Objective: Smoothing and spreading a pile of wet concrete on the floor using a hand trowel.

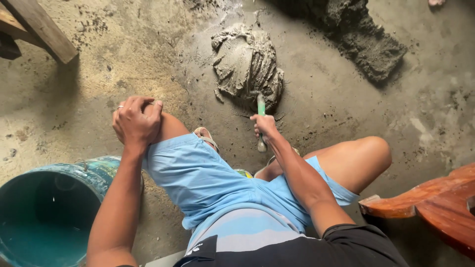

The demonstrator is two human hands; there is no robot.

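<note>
I am squatting on a concrete floor in light blue shorts. My right hand [264, 126] grips the green handle of a trowel [261, 105]; its blade is sunk in a lump of wet grey mortar [247, 62] on the floor ahead. My left hand [136, 121], with a ring on one finger, rests cupped over my left knee and holds nothing.
A teal bucket [106, 170] with water stands at my lower left. A darker heap of sand or mortar [368, 42] lies at the top right. Wooden planks [42, 29] are at the top left, and a reddish wooden piece [435, 202] at the right edge.
</note>
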